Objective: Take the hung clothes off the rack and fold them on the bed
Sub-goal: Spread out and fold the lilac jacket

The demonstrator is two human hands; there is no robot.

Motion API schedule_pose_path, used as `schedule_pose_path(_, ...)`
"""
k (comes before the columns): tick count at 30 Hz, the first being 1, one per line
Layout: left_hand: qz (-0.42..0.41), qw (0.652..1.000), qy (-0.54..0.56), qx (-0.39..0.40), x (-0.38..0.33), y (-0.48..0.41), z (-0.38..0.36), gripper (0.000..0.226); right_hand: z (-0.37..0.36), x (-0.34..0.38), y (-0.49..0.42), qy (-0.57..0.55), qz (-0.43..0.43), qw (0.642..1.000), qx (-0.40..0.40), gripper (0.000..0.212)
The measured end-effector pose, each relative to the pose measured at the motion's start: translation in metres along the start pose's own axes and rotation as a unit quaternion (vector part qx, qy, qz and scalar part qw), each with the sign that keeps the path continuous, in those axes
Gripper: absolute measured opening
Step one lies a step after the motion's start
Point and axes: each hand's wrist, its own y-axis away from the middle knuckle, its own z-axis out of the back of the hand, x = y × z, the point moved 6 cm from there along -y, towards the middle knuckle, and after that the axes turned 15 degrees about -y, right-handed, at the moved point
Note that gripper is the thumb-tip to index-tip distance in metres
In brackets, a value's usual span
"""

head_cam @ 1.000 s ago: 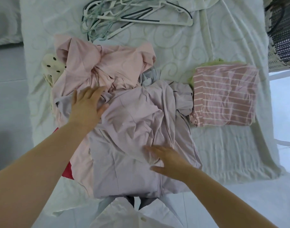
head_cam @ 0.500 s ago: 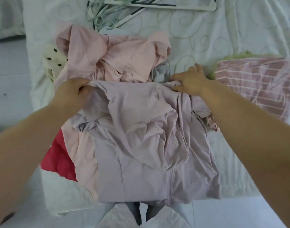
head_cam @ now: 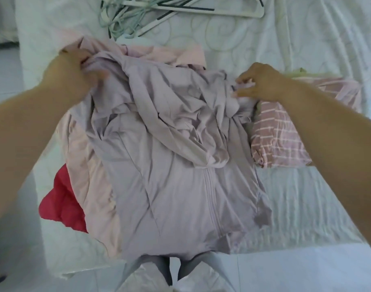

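A lilac zip jacket [head_cam: 176, 186] lies crumpled front-up on the white bed [head_cam: 306, 197], its hem hanging over the near edge. My left hand [head_cam: 75, 70] grips the jacket's upper left corner. My right hand [head_cam: 258, 83] pinches its upper right corner. Under the jacket lie a pale pink garment [head_cam: 89, 175] and a red one [head_cam: 62, 203]. A folded pink striped top [head_cam: 279, 140] lies to the right, partly under my right forearm, with a green item [head_cam: 300, 71] beneath it.
A heap of white and pale green hangers [head_cam: 159, 11] lies at the far side of the bed. Grey floor runs along the left, and my legs show below the near bed edge.
Both hands moved from lying flat on the jacket up to its top corners and took hold of them. The jacket's upper part has been lifted and spread wider, covering more of the pink garment.
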Motion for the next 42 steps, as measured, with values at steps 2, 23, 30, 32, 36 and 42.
schedule_pose_path(2, 0.020, 0.995, -0.062, 0.073, 0.006, 0.008, -0.013, 0.044, -0.006, -0.009, 0.003, -0.001, 0.015, 1.000, -0.026, 0.037)
schedule_pose_path(23, -0.111, 0.974, 0.181, 0.082, -0.005, 0.186, 0.013, 0.080, -0.030, 0.029, 0.195, 0.160, 0.264, 0.917, -0.251, 0.030)
schedule_pose_path(30, -0.257, 0.948, 0.050, 0.179, 0.002, 0.293, -0.118, 0.043, -0.164, -0.089, 0.260, 0.234, 0.134, 0.955, -0.124, 0.021)
schedule_pose_path(32, -0.247, 0.951, 0.049, 0.178, 0.005, 0.307, -0.143, 0.040, -0.176, -0.100, 0.260, 0.233, 0.079, 0.961, -0.128, 0.028)
schedule_pose_path(36, -0.182, 0.971, 0.055, 0.141, 0.018, 0.327, -0.148, 0.034, -0.166, -0.100, 0.284, 0.211, 0.048, 0.960, -0.177, 0.032)
schedule_pose_path(42, -0.302, 0.938, -0.021, 0.172, 0.005, 0.355, -0.153, 0.057, -0.206, -0.111, 0.302, 0.219, 0.033, 0.975, -0.007, 0.071)
